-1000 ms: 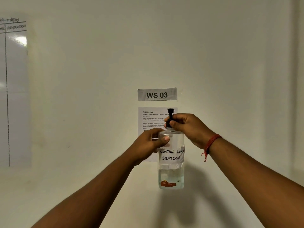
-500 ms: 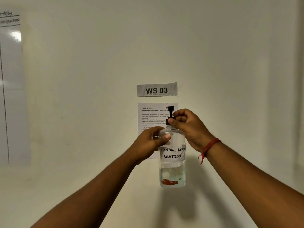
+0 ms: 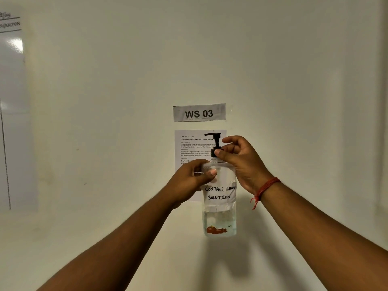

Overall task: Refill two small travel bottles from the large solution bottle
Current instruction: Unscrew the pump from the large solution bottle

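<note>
Right now the large solution bottle (image 3: 219, 198) is held up in the air in front of the wall, upright, w/ nothing under it – no surface shows in view, so its place can only be given vs the wall: it overlaps the lower right corner of the task sheet (image 3: 189, 148), below the "WS 03" sign (image 3: 199, 112). Clear body, handwritten label "CONTACT LENS SOLUTION", low level of liquid at the bottom, orange mark near the base.

Left hand (image 3: 189, 181) wraps the bottle's shoulder, thumb across the front – prob. to brace the body so it can't turn. Right hand (image 3: 241, 160) pinches the black collar at the base of the pump cap (image 3: 215, 143) w/ thumb and fingers; nozzle points left. So both grips are closed: left on the body, right on the cap. That split reads as an unscrewing hold – one hand steady, one twisting.

Judging by this, the task is at its first step: cap not yet off, nothing poured. The two travel bottles aren't in view.

Red thread sits on the right wrist (image 3: 265, 190). Whiteboard (image 3: 12, 114) is at the far left edge.
</note>
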